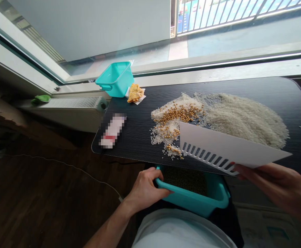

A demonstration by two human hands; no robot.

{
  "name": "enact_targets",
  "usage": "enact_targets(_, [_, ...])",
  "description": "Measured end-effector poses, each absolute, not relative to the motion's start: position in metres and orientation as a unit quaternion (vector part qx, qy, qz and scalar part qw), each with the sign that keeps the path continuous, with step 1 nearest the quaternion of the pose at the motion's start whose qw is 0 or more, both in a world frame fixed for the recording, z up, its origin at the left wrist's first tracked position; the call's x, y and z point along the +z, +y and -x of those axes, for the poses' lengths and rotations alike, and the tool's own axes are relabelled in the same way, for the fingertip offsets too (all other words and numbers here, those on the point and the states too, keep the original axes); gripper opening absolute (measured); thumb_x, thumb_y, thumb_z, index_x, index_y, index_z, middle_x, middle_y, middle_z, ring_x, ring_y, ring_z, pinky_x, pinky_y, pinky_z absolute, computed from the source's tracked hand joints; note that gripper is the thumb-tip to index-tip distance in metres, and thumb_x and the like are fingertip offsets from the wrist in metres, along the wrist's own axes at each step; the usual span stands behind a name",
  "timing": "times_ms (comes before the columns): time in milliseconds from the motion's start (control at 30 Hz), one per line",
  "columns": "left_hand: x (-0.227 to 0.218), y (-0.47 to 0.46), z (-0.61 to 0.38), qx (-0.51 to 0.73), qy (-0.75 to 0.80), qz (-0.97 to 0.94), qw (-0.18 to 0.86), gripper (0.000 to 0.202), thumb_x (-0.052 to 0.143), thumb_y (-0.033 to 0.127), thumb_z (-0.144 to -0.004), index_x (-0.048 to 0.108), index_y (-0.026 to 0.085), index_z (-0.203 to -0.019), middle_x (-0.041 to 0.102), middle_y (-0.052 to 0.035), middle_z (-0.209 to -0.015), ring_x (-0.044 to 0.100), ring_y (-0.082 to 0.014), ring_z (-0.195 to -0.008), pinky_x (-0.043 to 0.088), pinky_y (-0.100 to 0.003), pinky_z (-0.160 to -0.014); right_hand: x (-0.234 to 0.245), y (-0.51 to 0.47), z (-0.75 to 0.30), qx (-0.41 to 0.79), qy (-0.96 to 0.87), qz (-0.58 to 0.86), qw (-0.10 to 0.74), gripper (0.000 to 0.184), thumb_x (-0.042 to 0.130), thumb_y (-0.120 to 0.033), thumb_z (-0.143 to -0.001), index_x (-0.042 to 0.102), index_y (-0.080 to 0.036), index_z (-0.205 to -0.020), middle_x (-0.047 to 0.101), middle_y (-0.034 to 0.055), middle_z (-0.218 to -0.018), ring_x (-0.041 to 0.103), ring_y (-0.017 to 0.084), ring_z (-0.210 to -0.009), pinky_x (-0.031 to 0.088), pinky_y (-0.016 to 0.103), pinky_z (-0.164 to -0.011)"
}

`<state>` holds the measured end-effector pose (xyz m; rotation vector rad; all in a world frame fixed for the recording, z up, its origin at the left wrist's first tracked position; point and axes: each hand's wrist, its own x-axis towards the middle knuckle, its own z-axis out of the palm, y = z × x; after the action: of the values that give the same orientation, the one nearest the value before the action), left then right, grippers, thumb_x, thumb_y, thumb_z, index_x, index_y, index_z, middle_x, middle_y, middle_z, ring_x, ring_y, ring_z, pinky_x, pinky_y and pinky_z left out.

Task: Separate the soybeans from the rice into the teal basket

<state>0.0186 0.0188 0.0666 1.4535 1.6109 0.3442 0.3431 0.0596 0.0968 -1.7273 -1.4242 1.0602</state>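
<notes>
Right hand (274, 177), lower right, pinched the thin white slotted plastic sheet (225, 139) along its near edge; left hand (147, 184), lower centre, was clamped on the rim of the turquoise plastic bin (197, 198). Sheet tip stood beside round tan beans (177, 113) mixed with white grains (246, 117), centre; contact with the black wood-grain table (140, 137) unclear. Judged best: short, low strokes, sheet edge flat, bin rim snug below the front edge to limit spills. Nearest beans lay close to that edge. Open room: left of the beans, and upper right past the white grains; right side was tighter, heap beside sheet.
</notes>
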Motion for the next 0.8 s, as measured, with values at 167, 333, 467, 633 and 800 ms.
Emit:
enact_targets(167, [0.0675,0.0181,-0.0177,0.143,0.653,-0.586,0.458,0.023,0.078,0.019,-0.060,0.055,0.019,-0.060,0.050,0.0058,-0.066,0.047,-0.0115,-0.065,0.032,-0.026,-0.062,0.0947,0.0678,-0.3356,0.399,-0.556,0.656,0.319,0.065,0.077,-0.092,-0.045,0.083,-0.029,-0.058,0.078,0.0059,-0.058,0.076,0.028,-0.052,0.065,0.033,-0.049])
enact_targets(333, [0.0674,0.0181,-0.0176,0.144,0.656,-0.584,0.456,0.022,0.079,0.019,-0.061,0.056,0.019,-0.061,0.049,0.0060,-0.066,0.047,-0.0116,-0.065,0.031,-0.026,-0.062,0.0934,0.0672,-0.3387,0.416,-0.557,0.646,0.315,0.063,0.081,-0.089,-0.045,0.086,-0.029,-0.064,0.080,0.0064,-0.063,0.078,0.027,-0.055,0.066,0.031,-0.052])
enact_targets(467, [0.0666,0.0187,-0.0171,0.143,0.655,-0.584,0.457,0.023,0.079,0.019,-0.061,0.056,0.019,-0.061,0.049,0.0061,-0.066,0.047,-0.0115,-0.065,0.031,-0.026,-0.062,0.0946,0.0648,-0.3408,0.410,-0.548,0.657,0.315,0.061,0.082,-0.089,-0.043,0.085,-0.031,-0.062,0.080,0.0066,-0.062,0.077,0.026,-0.054,0.065,0.029,-0.052])
enact_targets(633, [0.0654,0.0186,-0.0153,0.150,0.654,-0.585,0.456,0.024,0.080,0.018,-0.061,0.056,0.019,-0.061,0.050,0.0061,-0.066,0.048,-0.0113,-0.065,0.032,-0.026,-0.062,0.0959,0.0627,-0.3404,0.414,-0.546,0.657,0.314,0.062,0.081,-0.090,-0.041,0.084,-0.032,-0.060,0.080,0.0060,-0.061,0.076,0.026,-0.052,0.065,0.032,-0.050])
enact_targets(800, [0.0666,0.0179,-0.0160,0.147,0.657,-0.582,0.457,0.025,0.080,0.021,-0.062,0.055,0.019,-0.061,0.048,0.0065,-0.065,0.047,-0.0113,-0.064,0.031,-0.025,-0.061,0.0976,0.0616,-0.3444,0.391,-0.598,0.634,0.296,0.062,0.076,-0.092,-0.049,0.085,-0.032,-0.062,0.080,0.0058,-0.061,0.076,0.027,-0.052,0.064,0.033,-0.047])
